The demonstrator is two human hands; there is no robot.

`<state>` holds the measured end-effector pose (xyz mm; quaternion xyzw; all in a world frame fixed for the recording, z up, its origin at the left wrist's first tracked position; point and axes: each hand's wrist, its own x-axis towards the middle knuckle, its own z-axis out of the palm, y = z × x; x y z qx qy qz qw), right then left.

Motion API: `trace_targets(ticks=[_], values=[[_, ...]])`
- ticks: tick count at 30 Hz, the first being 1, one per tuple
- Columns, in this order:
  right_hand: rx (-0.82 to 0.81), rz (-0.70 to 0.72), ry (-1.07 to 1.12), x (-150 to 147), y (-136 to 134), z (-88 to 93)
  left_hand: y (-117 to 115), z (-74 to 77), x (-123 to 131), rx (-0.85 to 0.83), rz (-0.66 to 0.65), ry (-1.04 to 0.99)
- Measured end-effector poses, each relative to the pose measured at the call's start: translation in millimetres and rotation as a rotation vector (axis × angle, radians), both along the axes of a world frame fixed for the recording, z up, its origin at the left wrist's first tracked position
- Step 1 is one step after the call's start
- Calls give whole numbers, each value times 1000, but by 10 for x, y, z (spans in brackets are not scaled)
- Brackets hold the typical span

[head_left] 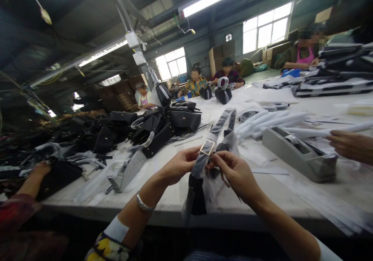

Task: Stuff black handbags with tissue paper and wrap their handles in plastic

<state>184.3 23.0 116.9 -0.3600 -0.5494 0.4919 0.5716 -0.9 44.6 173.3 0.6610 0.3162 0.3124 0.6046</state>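
Observation:
My left hand (179, 164) and my right hand (234, 171) are raised over the near edge of a white work table (163, 199). Both pinch a black bag strap (204, 160) with a gold rectangular buckle (207, 147). The left fingers close on the strap just left of the buckle. The right fingers grip it just below and to the right, along with clear plastic wrapping (230, 140). The strap's far end points away across the table and its lower end hangs toward my lap.
A grey tape dispenser (297, 152) stands at the right, another (128, 171) at the left. A pile of black handbags (157, 125) fills the middle left. White rolled paper tubes (271, 119) lie behind. Other people's hands (351, 144) reach in from both sides, and several workers sit along the table's far side.

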Motion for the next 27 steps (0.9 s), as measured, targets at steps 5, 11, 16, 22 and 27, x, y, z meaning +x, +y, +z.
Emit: trace_targets(ticks=[5,11,16,22,27], values=[[132,-117,-61,-3,-22,-6,-70,42,114,117,89,38],[172,-137,-63,-10,-70,-26,-221,44,92,284,314,151],[102,-80,32,22,-121,-135,-412,-24,25,136,484,-34],[-6,50,165,56,-373,-201,-568,-228,8,56,714,-325],[0,98,188,46,-445,-229,-644,-287,62,-76,754,-662]])
